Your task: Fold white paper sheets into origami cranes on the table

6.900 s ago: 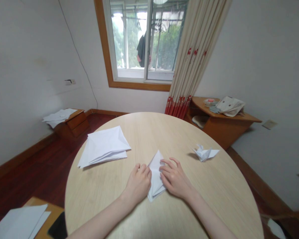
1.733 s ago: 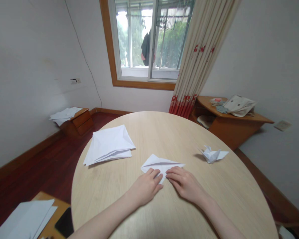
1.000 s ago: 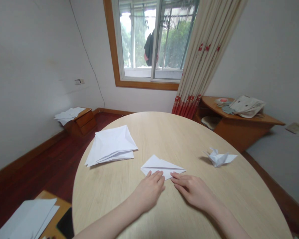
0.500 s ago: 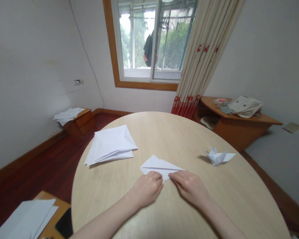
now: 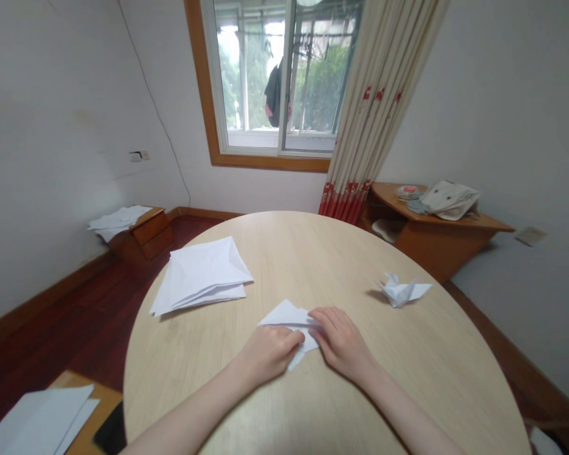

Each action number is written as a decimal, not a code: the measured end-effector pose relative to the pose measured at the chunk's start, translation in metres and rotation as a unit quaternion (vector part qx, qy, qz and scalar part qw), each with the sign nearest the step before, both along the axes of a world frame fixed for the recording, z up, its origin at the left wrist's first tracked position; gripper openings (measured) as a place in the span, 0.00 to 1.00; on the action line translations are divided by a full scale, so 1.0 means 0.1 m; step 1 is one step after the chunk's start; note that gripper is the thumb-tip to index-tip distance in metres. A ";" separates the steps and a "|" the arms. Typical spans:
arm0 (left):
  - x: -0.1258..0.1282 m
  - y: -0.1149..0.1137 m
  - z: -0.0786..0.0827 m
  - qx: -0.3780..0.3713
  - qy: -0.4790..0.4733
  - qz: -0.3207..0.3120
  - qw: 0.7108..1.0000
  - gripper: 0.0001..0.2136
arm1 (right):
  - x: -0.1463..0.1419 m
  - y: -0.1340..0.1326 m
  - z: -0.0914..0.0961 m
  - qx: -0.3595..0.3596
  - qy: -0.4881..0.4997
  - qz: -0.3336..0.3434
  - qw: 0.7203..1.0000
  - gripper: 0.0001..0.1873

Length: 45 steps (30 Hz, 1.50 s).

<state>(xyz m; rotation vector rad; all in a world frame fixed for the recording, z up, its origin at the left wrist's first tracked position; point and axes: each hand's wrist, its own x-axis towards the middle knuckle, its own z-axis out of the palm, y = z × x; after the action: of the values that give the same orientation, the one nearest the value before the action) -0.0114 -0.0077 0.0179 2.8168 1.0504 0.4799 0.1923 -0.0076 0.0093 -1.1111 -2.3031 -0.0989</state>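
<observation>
A folded sheet of white paper (image 5: 287,312) lies on the round wooden table (image 5: 303,253), a pointed lower flap of it showing between my hands. My left hand (image 5: 272,351) presses on its left part, fingers curled and thumb against the paper. From the right, my right hand (image 5: 339,335) holds the other side, with fingers over the upper layer and thumb below. Parts of the paper are hidden under both hands. To the right stands a folded white paper crane (image 5: 398,292).
A stack of white paper sheets (image 5: 203,272) lies on the table's left side. More sheets (image 5: 38,417) rest on a low wooden surface at lower left, beside a dark flat object (image 5: 110,431). A wooden corner desk (image 5: 436,221) holding a cloth bag stands back right.
My right hand has moved up over the paper's right corner. My left hand has shifted slightly left, and the lower flap now points toward me. The view has turned a little right.
</observation>
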 end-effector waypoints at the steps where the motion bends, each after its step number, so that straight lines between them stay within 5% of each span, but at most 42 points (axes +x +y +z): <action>1: 0.00 0.01 -0.01 0.009 0.001 -0.006 1.000 0.10 | -0.01 0.00 0.00 -0.008 0.003 -0.004 1.000 0.13; 8: 0.01 0.02 0.07 0.037 0.006 0.024 0.999 0.03 | -0.01 0.01 -0.02 -0.046 0.012 0.006 0.999 0.13; 11: 0.01 0.03 0.07 0.001 -0.032 0.050 0.998 0.09 | 0.00 0.02 -0.04 -0.044 0.006 0.013 0.999 0.14; 16: 0.04 0.01 -0.02 -0.061 -0.066 0.073 0.993 0.14 | -0.01 0.01 -0.11 -0.041 -0.031 0.011 0.999 0.18; 26: 0.16 -0.03 -0.28 -0.034 0.003 0.099 0.994 0.18 | -0.07 -0.04 -0.19 -0.120 -0.068 -0.022 0.990 0.22; 34: 0.23 -0.11 -0.19 -0.051 0.053 0.129 0.989 0.20 | -0.12 -0.06 -0.30 -0.219 -0.039 -0.047 0.974 0.25; 45: 0.25 -0.15 -0.18 -0.044 0.065 0.157 0.985 0.21 | -0.12 -0.07 -0.35 -0.245 -0.088 -0.078 0.962 0.27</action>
<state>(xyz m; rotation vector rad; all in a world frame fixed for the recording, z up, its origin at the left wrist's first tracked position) 0.0133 -0.0226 -0.0001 2.6448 1.5130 0.2680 0.1805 -0.0146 -0.0262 -1.5836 -2.4646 0.3458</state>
